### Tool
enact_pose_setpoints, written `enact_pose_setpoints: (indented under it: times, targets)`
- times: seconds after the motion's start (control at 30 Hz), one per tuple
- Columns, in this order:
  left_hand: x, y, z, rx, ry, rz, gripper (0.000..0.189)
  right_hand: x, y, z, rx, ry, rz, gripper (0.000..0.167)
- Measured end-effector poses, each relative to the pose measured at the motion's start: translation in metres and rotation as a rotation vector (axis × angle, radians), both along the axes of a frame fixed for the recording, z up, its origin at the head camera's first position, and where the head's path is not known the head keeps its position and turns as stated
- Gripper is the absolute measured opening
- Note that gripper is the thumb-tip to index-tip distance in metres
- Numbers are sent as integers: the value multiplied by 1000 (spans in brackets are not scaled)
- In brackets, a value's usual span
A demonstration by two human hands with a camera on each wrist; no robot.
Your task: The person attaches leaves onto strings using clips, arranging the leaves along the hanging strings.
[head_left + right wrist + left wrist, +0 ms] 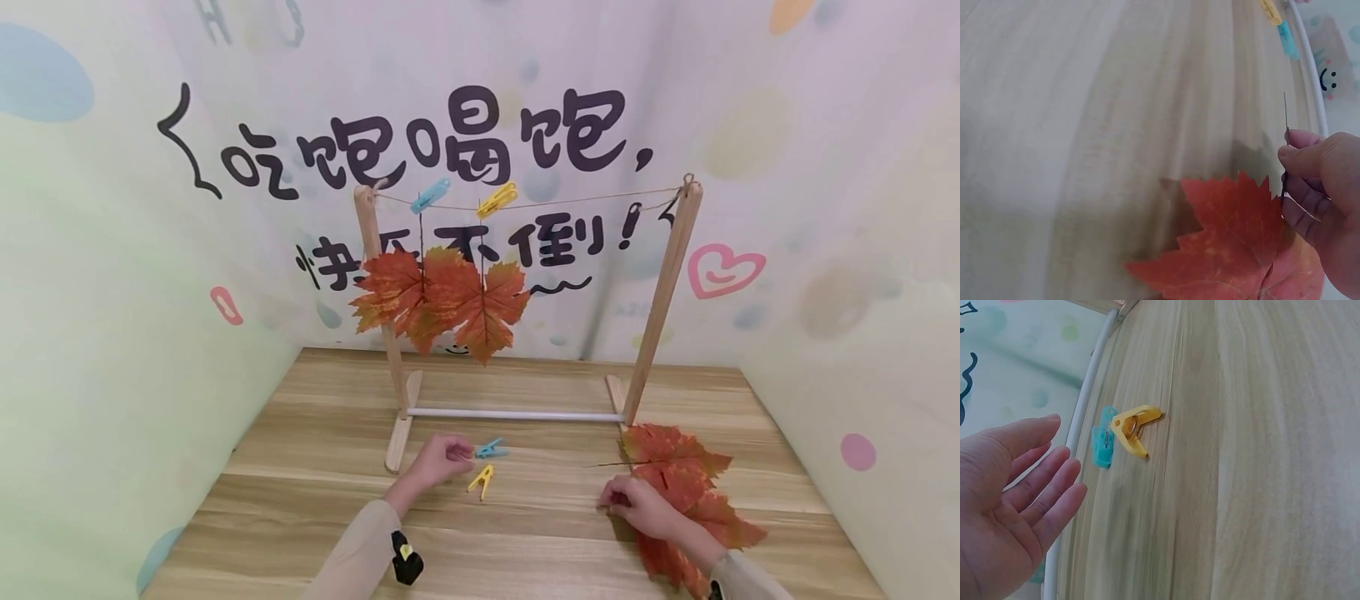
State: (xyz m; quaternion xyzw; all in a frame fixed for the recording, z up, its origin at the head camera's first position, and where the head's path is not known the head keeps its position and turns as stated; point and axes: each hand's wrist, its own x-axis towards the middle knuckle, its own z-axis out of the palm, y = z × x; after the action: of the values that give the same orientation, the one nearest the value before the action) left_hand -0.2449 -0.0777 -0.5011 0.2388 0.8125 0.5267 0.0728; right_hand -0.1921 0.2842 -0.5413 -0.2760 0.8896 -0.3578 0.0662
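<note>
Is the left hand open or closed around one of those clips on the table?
Open. In the left wrist view the left hand has straight, spread fingers, apart from the blue clip and yellow clip.

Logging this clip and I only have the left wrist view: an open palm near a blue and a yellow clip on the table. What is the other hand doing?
Observer: The right hand pinches the thin stem of a red maple leaf lying on the table.
Operator: Is it the only leaf there?
Observer: No, a small pile of leaves lies under that hand, by the right post of a wooden rack.
Operator: Anything hung on the rack?
Observer: Two leaves hang from its string, under a blue peg and a yellow peg.
</note>
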Motion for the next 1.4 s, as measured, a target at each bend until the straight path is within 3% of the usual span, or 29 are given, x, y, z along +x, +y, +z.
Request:
enact_pose_setpoints:
  times: [0.17,0.3,0.43,0.6,0.97,1.13,1.4]
  targets:
    - [-9,-1,-25,-57,-20,19,23,-5,1,11,17,-20,-16,17]
    - [-9,-1,-31,-81,-45,6,24,-7,2,18,31,-32,-24,17]
    - [-6,1,-34,-77,-56,-9,27,-9,-1,25,62,-16,-37,17]
    - [-3,3,-35,-158,-77,-12,32,-10,-1,40,63,16,-30,17]
    - [1,9,-38,-197,-72,1,33,-18,-1,69,31,162,-42,19]
    - [6,11,-40,-211,-39,38,31,-23,-5,75,17,189,-55,17]
    - [17,20,-49,-232,-55,151,37,-25,-17,75,-18,180,-52,18]
